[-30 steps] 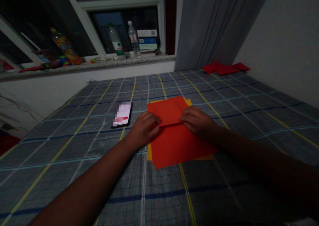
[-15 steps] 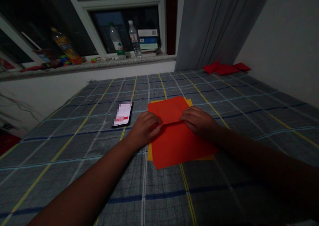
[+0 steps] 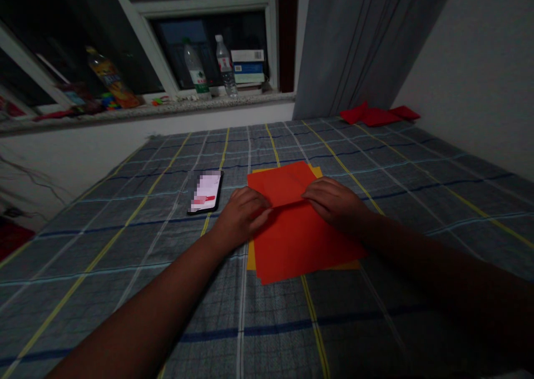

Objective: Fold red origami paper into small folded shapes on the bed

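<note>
Left hand (image 3: 244, 216) and right hand (image 3: 334, 203) lie half-curled on folded orange-red paper (image 3: 292, 245), touching its flap; whether they pinch it cannot be told. That paper sits over a yellow sheet (image 3: 250, 259) on a plaid bedsheet (image 3: 125, 256). A smartphone (image 3: 205, 192) lies at ten o'clock, screen blurred, no label readable. Everything matches the earlier frame.

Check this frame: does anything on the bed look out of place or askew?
The red paper sheet lies skewed on the yellow sheet, whose edges show unevenly around it. The phone also stands out: its screen is pixelated, so its display cannot be read.
</note>
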### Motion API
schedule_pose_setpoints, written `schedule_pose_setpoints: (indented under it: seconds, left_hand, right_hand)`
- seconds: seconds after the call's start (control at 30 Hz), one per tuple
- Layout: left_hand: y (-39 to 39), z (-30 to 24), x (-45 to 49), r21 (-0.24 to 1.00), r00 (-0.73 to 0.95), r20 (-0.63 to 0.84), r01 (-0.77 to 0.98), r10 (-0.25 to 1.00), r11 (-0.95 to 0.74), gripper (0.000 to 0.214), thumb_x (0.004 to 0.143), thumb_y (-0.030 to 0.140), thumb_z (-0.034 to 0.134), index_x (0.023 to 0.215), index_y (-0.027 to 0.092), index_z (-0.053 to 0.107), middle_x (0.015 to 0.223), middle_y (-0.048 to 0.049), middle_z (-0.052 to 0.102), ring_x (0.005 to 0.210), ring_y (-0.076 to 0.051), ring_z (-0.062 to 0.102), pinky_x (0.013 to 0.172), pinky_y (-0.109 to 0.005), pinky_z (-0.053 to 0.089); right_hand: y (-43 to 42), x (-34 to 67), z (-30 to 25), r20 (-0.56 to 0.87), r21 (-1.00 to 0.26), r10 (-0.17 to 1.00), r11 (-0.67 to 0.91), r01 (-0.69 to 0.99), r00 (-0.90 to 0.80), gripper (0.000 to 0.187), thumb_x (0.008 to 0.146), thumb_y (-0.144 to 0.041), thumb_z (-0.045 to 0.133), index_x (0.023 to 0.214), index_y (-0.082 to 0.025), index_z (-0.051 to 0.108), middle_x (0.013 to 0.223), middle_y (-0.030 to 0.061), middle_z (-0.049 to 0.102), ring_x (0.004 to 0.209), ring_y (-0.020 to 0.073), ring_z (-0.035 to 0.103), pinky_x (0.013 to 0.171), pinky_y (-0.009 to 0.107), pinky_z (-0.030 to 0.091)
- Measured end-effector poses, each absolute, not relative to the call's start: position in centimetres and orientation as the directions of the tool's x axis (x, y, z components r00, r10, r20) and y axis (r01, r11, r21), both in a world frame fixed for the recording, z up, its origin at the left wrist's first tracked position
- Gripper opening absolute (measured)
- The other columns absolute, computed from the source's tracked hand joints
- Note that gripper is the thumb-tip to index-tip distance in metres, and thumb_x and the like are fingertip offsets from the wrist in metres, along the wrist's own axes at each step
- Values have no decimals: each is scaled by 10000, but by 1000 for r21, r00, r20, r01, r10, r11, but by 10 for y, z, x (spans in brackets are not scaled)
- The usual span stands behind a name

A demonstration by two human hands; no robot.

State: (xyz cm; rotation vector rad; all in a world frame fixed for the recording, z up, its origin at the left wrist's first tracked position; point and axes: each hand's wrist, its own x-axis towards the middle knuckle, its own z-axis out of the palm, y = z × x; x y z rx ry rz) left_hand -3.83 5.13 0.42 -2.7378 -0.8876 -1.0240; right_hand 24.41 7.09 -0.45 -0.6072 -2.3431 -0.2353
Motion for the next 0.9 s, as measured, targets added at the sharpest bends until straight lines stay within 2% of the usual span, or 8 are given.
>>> schedule_pose_setpoints:
  seconds: [0.27, 0.6, 0.77, 0.9]
  left_hand:
    - [52, 4, -38, 102, 606, 653, 524, 454, -845, 84, 943, 214, 597, 994, 177, 653, 946, -60, 717, 902, -196, 639, 836, -378, 489]
    - [53, 6, -40, 110, 623, 610, 546, 490, -831, 88, 947, 224, 586, 950, 173, 657, 936, -65, 713, 903, -200, 634, 843, -375, 484]
    - [60, 4, -48, 55, 673, 544, 566, 501, -822, 109, 949, 243, 591, 977, 179, 675, 1000, -79, 714, 960, -223, 632, 866, -397, 471]
    - [66, -3, -50, 60, 762, 446, 498, 469, -865, 132, 953, 239, 588, 1038, 200, 682, 1195, -92, 691, 1125, -241, 619, 985, -437, 449]
  right_hand:
    - [68, 244, 0, 695, -7, 357, 871, 491, -624, 174, 957, -166, 516, 1047, -170, 665, 1001, 99, 694, 973, 231, 601, 923, 434, 511]
    - [68, 244, 3, 697, -26, 372, 868, 496, -613, 174, 978, -196, 503, 969, -172, 676, 935, 91, 688, 907, 221, 599, 880, 411, 509]
    - [71, 247, 1, 614, -7, 376, 882, 472, -694, 234, 991, -219, 483, 963, -156, 707, 882, 99, 689, 863, 224, 597, 835, 386, 502]
    - [74, 248, 4, 394, -55, 425, 896, 441, -815, 232, 981, -228, 509, 939, -153, 724, 864, 91, 683, 852, 220, 597, 802, 357, 491]
